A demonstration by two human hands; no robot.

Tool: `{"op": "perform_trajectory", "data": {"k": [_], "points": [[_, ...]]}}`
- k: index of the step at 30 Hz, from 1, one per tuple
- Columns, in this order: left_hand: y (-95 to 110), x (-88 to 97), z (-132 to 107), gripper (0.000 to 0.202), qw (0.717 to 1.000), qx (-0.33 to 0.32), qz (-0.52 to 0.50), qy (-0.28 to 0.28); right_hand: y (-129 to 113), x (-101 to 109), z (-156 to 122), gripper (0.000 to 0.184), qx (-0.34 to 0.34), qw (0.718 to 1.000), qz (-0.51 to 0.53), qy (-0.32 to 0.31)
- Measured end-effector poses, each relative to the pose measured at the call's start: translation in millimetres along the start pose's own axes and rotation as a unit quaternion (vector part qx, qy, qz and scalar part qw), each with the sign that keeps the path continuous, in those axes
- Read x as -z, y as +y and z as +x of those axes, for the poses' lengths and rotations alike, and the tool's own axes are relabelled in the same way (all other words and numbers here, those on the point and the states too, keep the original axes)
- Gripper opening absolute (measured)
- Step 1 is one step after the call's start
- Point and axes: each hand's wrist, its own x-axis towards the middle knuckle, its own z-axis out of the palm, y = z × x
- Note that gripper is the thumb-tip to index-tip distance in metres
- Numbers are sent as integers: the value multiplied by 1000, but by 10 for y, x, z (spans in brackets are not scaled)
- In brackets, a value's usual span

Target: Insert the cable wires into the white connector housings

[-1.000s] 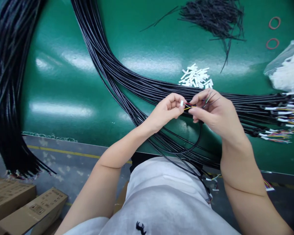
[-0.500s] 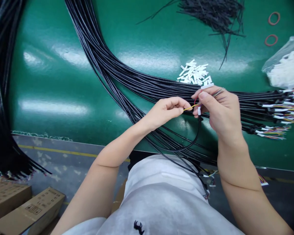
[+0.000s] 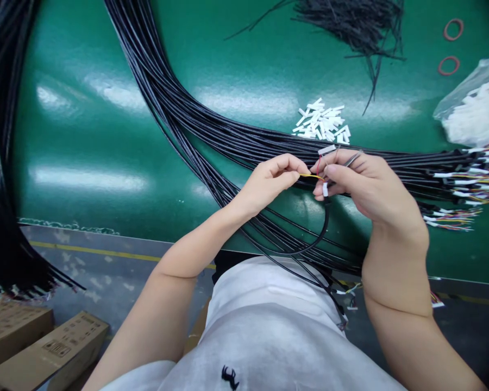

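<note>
My left hand [image 3: 277, 179] is closed in a pinch on a thin yellow wire [image 3: 311, 175]. That wire comes out of the end of a black cable [image 3: 325, 224], just above its white sleeve [image 3: 325, 189]. My right hand [image 3: 362, 176] is closed too, with metal tweezers [image 3: 353, 158] lying between its fingers. Its fingertips surround the cable's wire end, and the tweezer tips are hard to make out. A white connector [image 3: 326, 150], joined to a red wire, sits above the right fingertips.
Black cables [image 3: 228, 127] cross the green table [image 3: 106, 136], with stripped ends [image 3: 481, 168] at right. White connectors [image 3: 321, 122] are piled behind my hands. Further off lie black strips [image 3: 350, 24], tape rings [image 3: 453, 29] and a plastic bag [image 3: 472, 108]. Cardboard boxes [image 3: 61, 347] stand lower left.
My right hand has turned at the wrist and shifted slightly left, and the white connector has moved left and tilted with it. My left hand still pinches the yellow wire, slightly further left.
</note>
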Motion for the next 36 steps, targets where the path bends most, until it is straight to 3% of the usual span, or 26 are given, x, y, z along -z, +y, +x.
{"op": "perform_trajectory", "data": {"k": [9,15,20,26,31,36], "points": [[-24,-54,-57,11,992,-83,86,45,-53,39,-51,17,-11,991,-130,-15],[-31,-117,-88,14,993,-74,84,41,-30,20,-39,12,32,988,-148,2],[43,-86,-65,27,994,-76,76,9,43,-24,-37,13,76,986,-139,56],[55,-73,-13,40,998,-25,-15,54,75,-36,-44,17,63,996,17,66],[32,-36,6,38,992,50,-98,68,40,16,-2,26,77,980,171,64],[68,-36,-8,41,991,20,-114,62,23,24,11,32,86,975,193,63]]}}
